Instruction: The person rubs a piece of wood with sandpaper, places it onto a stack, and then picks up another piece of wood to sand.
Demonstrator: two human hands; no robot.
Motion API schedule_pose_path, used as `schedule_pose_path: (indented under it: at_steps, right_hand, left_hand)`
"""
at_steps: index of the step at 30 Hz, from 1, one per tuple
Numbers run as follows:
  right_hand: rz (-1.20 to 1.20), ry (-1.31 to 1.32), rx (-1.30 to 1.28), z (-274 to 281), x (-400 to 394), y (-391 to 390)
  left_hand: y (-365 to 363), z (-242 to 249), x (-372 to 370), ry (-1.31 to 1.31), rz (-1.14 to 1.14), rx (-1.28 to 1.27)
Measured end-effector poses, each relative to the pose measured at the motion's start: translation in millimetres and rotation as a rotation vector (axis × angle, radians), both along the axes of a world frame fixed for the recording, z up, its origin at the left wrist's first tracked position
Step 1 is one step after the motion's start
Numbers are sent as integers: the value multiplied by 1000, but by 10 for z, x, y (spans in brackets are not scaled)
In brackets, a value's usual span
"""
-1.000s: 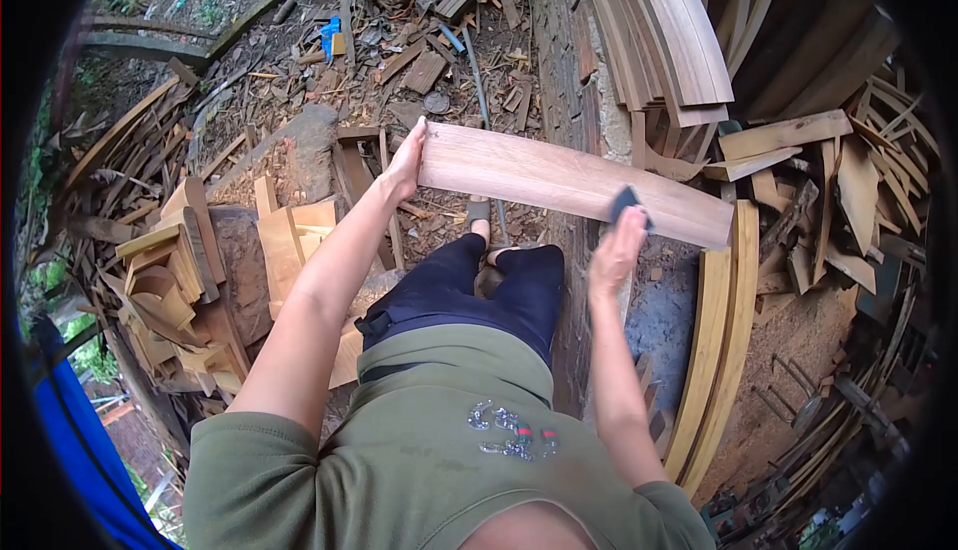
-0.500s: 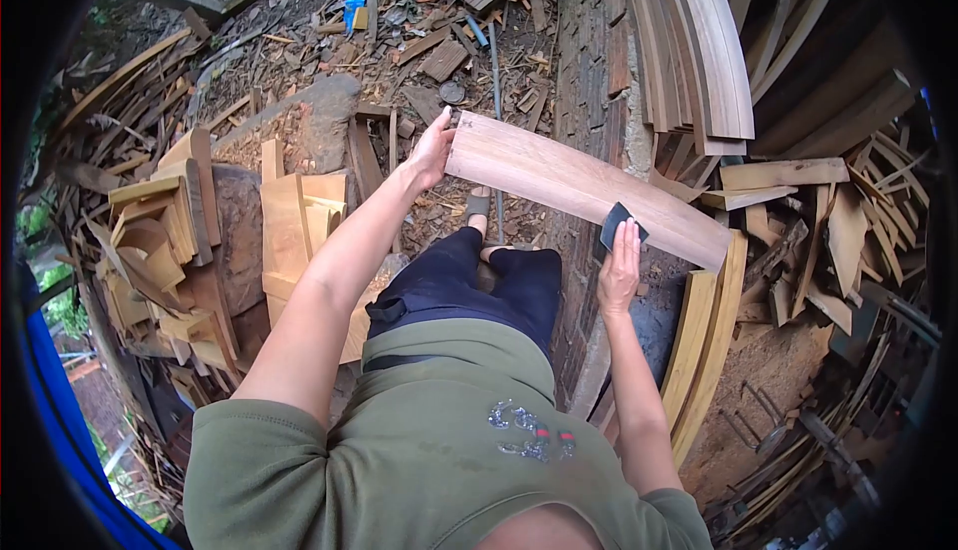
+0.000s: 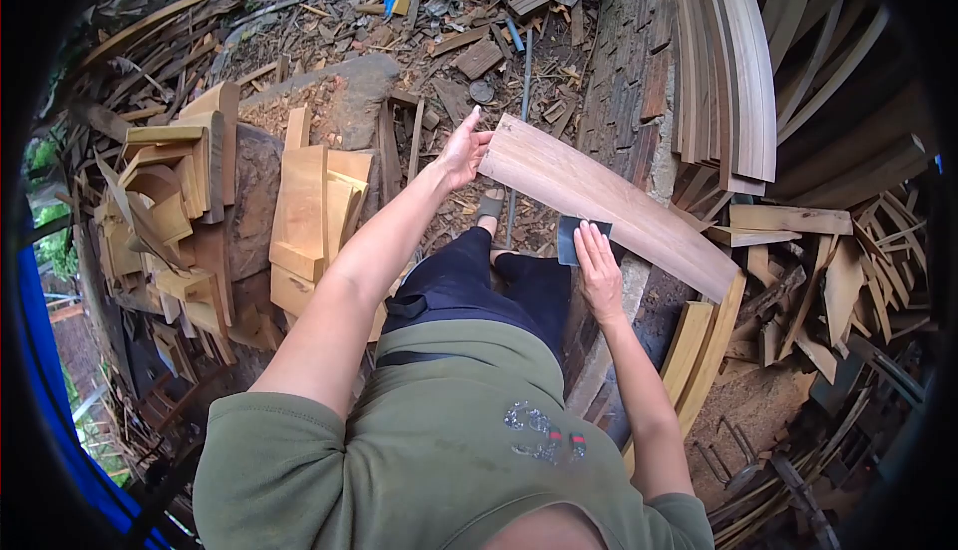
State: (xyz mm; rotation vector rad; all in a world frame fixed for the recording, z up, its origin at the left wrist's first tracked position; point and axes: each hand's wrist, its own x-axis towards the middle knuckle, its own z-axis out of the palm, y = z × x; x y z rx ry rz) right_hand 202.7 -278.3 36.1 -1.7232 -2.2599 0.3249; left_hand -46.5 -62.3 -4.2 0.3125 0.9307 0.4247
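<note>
A curved, pale brown wooden board (image 3: 614, 201) slants across in front of me, its far right end over a yellowish beam. My left hand (image 3: 463, 155) is at the board's left end, thumb stretched upward and the other fingers partly hidden at the end, supporting it. A dark piece of sandpaper (image 3: 569, 241) lies under the fingers of my right hand (image 3: 597, 269), which presses it at the board's near edge, around the middle of its length.
Yellowish beams (image 3: 702, 345) stand below the board's right end. Curved planks (image 3: 753, 81) are stacked at upper right, with offcuts (image 3: 843, 285) beneath. Cut wood blocks (image 3: 304, 211) stand at left beside a rock (image 3: 364, 91). Wood scraps litter the ground ahead.
My right hand has slid the sandpaper leftward along the board, from near its right end toward the middle. The view has shifted slightly; my left hand stays at the board's left end.
</note>
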Motion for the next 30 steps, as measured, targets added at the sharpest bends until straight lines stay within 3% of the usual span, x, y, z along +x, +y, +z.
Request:
schedule_pose_path:
  at_steps: [5,9,14,17,19,20,21,23,25,27,28,30]
  right_hand:
    - [27,44,-19,-42,-346,271]
    - [56,154,-19,18,-800,791]
    - [47,-29,2,-13,-272,560]
    - [-36,11,-6,-70,-51,337]
    - [-30,5,-7,0,-328,514]
    - [0,55,19,-8,-525,659]
    - [40,118,55,-66,-730,800]
    - [87,162,49,-71,-1091,1042]
    - [105,186,55,-35,-1152,1112]
    - [76,155,48,26,-881,966]
    - [72,138,32,62,-705,836]
    - [-139,54,42,-45,-268,488]
  left_hand:
    - [-27,100,5,-60,150,-66]
    - [10,-138,-104,-189,90,-54]
    - [-14,44,-75,-211,94,-61]
    - [-52,-14,-89,-179,113,-70]
    - [-72,-181,-125,-204,85,-29]
    - [-68,-342,-200,-394,51,-15]
    - [-80,-277,-164,-392,43,-17]
    - [-109,45,-72,-80,98,-23]
    - [-110,285,-5,-40,113,-75]
    - [-51,-101,-167,-265,50,-73]
    - [-74,21,-87,-132,115,-106]
    - [-72,-7,-94,-115,78,-75]
